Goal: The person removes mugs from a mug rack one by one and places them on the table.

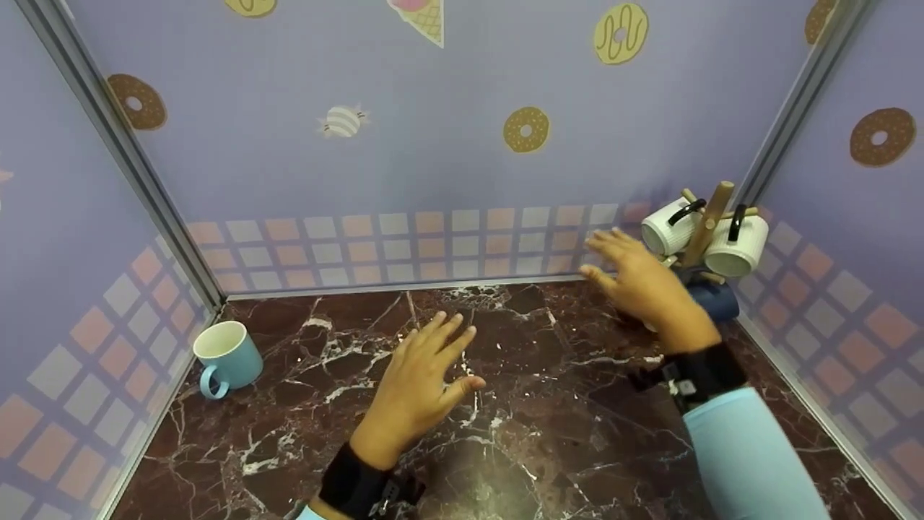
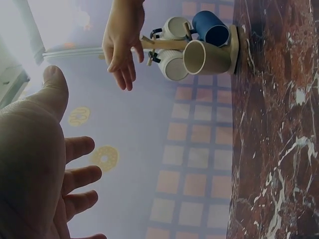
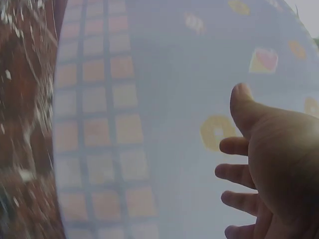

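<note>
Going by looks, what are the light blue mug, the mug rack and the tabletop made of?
Light blue mug: probably glazed ceramic, given its smooth coloured outside and pale inside.
Mug rack: likely wood, its post and pegs light brown and rounded like dowels, finish unclear.
Tabletop: glossy where it catches light, dark with white veins; real marble or imitation, unclear.

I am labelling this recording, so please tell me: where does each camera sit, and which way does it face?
Head: on the person's head, facing forward and down at the table and wall; left hand and right hand show.
Left wrist: on that wrist, facing past the hand to wall and mug rack; both hands show.
Right wrist: on that wrist, facing past the hand to the wall; only the right hand shows.
Head and left wrist share the mug rack.
</note>
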Available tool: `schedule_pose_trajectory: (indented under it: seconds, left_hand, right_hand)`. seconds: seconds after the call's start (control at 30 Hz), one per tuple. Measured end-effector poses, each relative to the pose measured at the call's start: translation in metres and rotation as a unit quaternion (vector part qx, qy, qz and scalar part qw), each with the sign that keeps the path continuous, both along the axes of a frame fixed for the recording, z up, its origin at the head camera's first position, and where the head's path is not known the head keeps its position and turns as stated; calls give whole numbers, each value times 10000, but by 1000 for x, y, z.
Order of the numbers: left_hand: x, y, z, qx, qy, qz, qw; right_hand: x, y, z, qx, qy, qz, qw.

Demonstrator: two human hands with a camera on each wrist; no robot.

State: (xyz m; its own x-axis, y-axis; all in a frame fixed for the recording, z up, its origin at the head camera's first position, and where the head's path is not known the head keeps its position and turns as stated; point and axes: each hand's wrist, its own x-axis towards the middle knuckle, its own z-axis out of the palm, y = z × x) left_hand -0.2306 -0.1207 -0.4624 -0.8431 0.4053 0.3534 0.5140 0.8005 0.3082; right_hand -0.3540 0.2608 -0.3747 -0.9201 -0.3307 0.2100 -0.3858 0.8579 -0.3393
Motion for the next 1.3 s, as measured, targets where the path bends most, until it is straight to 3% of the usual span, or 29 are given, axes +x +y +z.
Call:
schedule_pose_trajectory:
  seconds: [0.3, 0.5, 0.7, 0.9, 1.3]
  left_hand:
    - [5, 19, -6, -214, -207, -353, 9989]
    - [10, 30, -12, -399, -376, -560, 9969]
    - [17, 39, -14, -591, -411, -780, 9944]
    - [17, 41, -16, -681, -408, -940, 9924]
    - [19, 44, -16, -876, -634, -681, 9918]
  right_hand:
    - [-25, 58, 50, 370, 361, -691, 9963]
    - [-40, 89, 69, 509, 478, -1310, 9889]
    - [-51, 116, 80, 654, 447, -1714, 9820]
    - [-65, 131, 84, 471, 107, -1710, 9841]
    - [-81, 150, 81, -73, -528, -1966, 9790]
